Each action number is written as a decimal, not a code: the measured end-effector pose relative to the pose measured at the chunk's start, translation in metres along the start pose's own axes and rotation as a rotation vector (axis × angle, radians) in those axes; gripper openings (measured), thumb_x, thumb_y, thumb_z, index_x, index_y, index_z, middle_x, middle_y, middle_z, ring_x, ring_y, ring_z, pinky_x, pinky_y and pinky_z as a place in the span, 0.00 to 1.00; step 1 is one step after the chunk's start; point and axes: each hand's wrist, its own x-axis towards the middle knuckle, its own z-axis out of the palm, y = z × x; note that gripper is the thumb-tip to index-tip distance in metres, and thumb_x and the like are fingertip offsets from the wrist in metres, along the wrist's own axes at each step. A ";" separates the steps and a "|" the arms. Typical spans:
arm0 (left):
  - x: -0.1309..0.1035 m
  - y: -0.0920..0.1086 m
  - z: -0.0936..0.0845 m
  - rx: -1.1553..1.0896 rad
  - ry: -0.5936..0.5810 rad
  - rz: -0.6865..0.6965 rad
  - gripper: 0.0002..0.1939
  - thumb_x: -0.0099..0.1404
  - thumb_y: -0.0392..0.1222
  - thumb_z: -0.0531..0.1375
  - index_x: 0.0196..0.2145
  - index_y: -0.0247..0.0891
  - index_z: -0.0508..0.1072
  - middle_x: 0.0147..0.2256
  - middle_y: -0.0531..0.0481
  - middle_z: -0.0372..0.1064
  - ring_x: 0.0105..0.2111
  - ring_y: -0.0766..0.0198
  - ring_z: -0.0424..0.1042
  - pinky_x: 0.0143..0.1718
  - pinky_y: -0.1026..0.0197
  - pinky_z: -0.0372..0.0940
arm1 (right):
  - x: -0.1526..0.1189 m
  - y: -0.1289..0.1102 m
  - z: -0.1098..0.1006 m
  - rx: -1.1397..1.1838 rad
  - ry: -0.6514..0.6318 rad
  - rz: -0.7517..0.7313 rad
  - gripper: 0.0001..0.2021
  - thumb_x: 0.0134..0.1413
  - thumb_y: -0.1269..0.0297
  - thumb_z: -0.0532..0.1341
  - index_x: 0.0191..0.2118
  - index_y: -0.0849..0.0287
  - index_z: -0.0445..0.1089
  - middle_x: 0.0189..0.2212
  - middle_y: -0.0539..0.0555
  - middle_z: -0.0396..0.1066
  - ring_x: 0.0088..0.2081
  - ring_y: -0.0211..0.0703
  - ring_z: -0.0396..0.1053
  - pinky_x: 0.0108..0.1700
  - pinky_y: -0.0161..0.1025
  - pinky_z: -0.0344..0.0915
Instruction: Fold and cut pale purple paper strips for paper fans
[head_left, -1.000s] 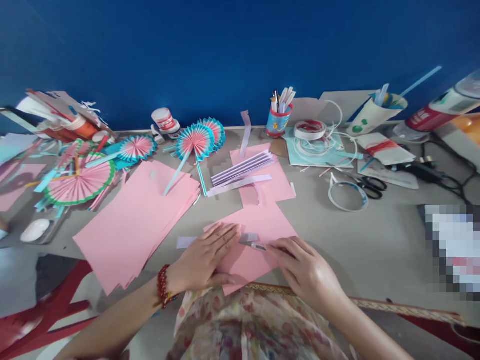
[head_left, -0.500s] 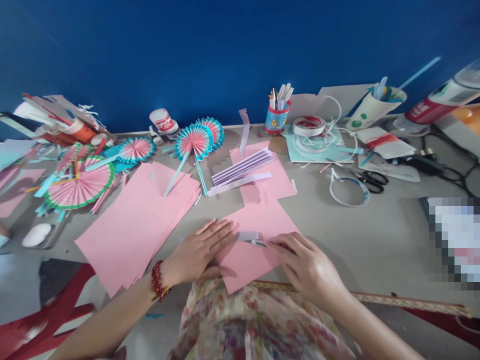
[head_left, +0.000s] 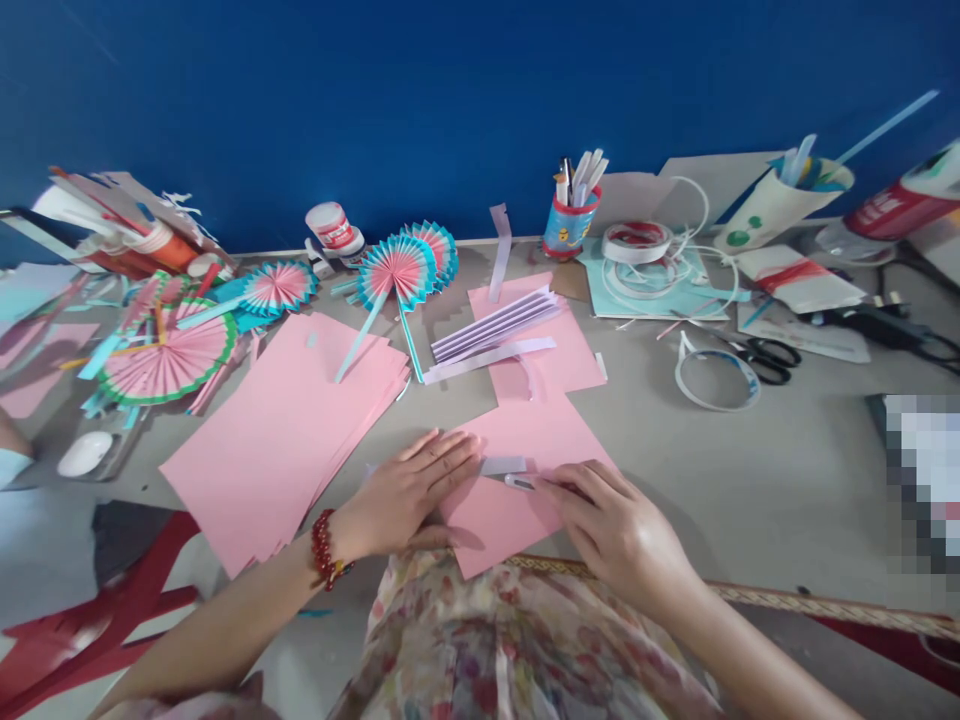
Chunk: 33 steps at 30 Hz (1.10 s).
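Note:
My left hand (head_left: 412, 492), with a red bead bracelet at the wrist, lies flat with extended fingers on a pink sheet (head_left: 495, 530) at the table's front edge. My right hand (head_left: 619, 515) is closed around a small cutter (head_left: 519, 482), whose pale tip points left over the sheet. Between the hands, a pale lilac strip (head_left: 504, 465) shows beside a cut line in the pink paper. Behind the sheet lie a pleated lilac paper (head_left: 495, 325) and more pink paper (head_left: 581, 345).
At left are a pink paper stack (head_left: 277, 430) and round paper fans (head_left: 394, 272). Behind stand a glue bottle (head_left: 330, 228) and a pen cup (head_left: 570, 225). Tape rolls (head_left: 716, 380), scissors (head_left: 769, 360), a paper cup (head_left: 784, 205) and a blurred-out device (head_left: 922, 470) are at right.
The view has shifted slightly, so the objects appear a little farther right. Both hands keep nearly the same place on the pink sheet, and the cutter tip has barely moved.

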 end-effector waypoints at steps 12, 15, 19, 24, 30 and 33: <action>0.001 -0.001 -0.001 -0.014 -0.017 -0.009 0.48 0.70 0.69 0.44 0.72 0.31 0.35 0.72 0.42 0.36 0.71 0.50 0.35 0.70 0.47 0.34 | 0.001 -0.001 0.002 0.009 -0.006 -0.003 0.18 0.62 0.77 0.51 0.50 0.59 0.73 0.45 0.59 0.73 0.45 0.49 0.68 0.46 0.46 0.69; 0.001 -0.001 0.000 -0.022 -0.021 -0.003 0.48 0.70 0.69 0.44 0.72 0.32 0.35 0.72 0.42 0.36 0.71 0.50 0.35 0.70 0.47 0.34 | 0.001 -0.002 0.002 0.013 -0.004 0.007 0.17 0.62 0.77 0.52 0.50 0.59 0.73 0.45 0.59 0.73 0.45 0.49 0.68 0.46 0.45 0.69; 0.001 -0.001 0.000 -0.031 -0.024 -0.008 0.49 0.70 0.70 0.44 0.72 0.31 0.34 0.72 0.41 0.36 0.71 0.50 0.35 0.70 0.46 0.34 | 0.001 -0.003 0.004 0.009 -0.005 0.017 0.18 0.62 0.77 0.52 0.52 0.60 0.72 0.45 0.59 0.73 0.45 0.49 0.68 0.45 0.46 0.69; 0.001 0.000 -0.001 -0.048 -0.022 -0.011 0.48 0.70 0.69 0.45 0.72 0.32 0.32 0.72 0.42 0.36 0.71 0.50 0.35 0.70 0.46 0.35 | 0.001 -0.003 0.004 0.047 -0.009 0.027 0.18 0.62 0.77 0.51 0.51 0.60 0.73 0.46 0.59 0.73 0.45 0.49 0.68 0.46 0.46 0.69; 0.000 -0.001 -0.002 -0.081 -0.008 -0.015 0.47 0.72 0.67 0.45 0.72 0.32 0.31 0.72 0.42 0.37 0.71 0.50 0.36 0.70 0.45 0.36 | 0.000 -0.003 0.004 0.048 -0.006 0.045 0.17 0.62 0.77 0.51 0.50 0.60 0.73 0.46 0.59 0.72 0.45 0.49 0.68 0.45 0.46 0.69; 0.001 -0.001 -0.003 -0.091 -0.014 -0.018 0.47 0.71 0.67 0.46 0.72 0.33 0.32 0.72 0.42 0.37 0.71 0.50 0.36 0.70 0.46 0.35 | 0.000 -0.003 0.004 0.034 -0.004 0.029 0.18 0.62 0.77 0.51 0.51 0.60 0.72 0.45 0.59 0.72 0.45 0.49 0.67 0.45 0.47 0.69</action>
